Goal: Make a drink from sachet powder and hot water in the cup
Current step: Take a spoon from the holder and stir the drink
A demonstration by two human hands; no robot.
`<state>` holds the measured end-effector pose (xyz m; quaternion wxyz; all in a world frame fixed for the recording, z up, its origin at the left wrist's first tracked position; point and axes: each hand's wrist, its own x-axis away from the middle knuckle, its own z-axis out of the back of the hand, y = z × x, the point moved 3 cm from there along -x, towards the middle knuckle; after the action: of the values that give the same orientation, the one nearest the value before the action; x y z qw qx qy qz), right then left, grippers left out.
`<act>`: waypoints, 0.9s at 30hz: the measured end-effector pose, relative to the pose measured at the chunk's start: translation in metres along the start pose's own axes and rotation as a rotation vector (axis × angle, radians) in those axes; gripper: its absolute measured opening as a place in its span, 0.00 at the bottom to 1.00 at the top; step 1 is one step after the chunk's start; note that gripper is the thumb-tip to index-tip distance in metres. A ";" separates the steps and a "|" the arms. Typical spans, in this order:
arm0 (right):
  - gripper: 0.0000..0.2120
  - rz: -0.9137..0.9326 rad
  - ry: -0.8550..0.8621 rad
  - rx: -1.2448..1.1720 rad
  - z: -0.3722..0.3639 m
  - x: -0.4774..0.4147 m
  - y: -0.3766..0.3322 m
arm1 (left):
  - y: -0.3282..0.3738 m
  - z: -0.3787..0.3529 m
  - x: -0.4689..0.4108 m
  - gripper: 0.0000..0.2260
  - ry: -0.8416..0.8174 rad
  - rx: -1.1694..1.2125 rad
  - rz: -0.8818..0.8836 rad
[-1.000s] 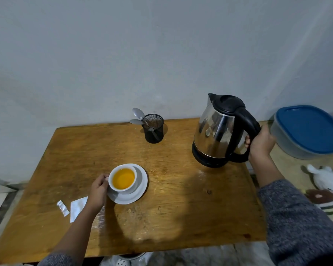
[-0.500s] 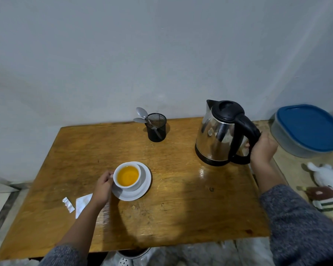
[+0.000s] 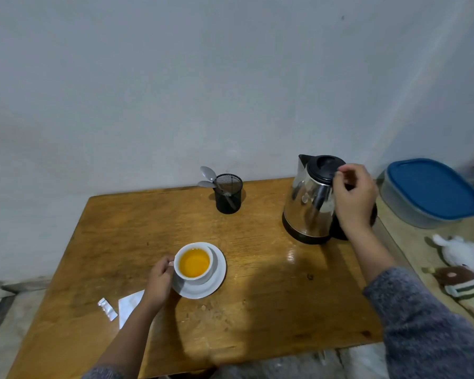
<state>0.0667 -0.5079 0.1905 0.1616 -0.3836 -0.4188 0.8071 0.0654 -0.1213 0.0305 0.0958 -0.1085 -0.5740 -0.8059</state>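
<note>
The left hand was curled w/ fingers pinched on the handle of the white ceramic cup, which held orange liquid and sat on a white round saucer on the wooden table. Just below that hand lay a torn white sachet and a small silver wrapper strip. The right hand was loosely cupped over the handle side of the steel kettle w/ black lid, fingertips touching the lid edge; firm grip or not, can't tell. Left of that hand stood a black mesh holder w/ grey spoons.
</note>
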 end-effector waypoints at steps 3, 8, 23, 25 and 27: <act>0.04 -0.018 -0.269 0.024 -0.047 0.008 -0.015 | -0.001 0.002 0.000 0.10 -0.016 -0.006 -0.007; 0.05 -0.083 -0.702 0.205 -0.146 0.023 -0.016 | -0.010 0.007 -0.009 0.08 -0.058 -0.057 -0.023; 0.08 0.138 -1.076 0.900 -0.297 0.003 -0.002 | -0.012 0.022 -0.021 0.08 -0.250 -0.178 -0.092; 0.09 0.187 -1.064 0.982 -0.305 0.004 -0.001 | -0.012 0.023 -0.024 0.07 -0.272 -0.206 -0.085; 0.11 0.179 -1.041 1.034 -0.311 0.005 0.002 | -0.011 0.023 -0.025 0.08 -0.296 -0.216 -0.072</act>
<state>0.2985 -0.3349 0.0762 0.0357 0.1412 0.0255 0.9890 0.0875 -0.0949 0.0209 -0.0311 -0.2148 -0.4957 -0.8409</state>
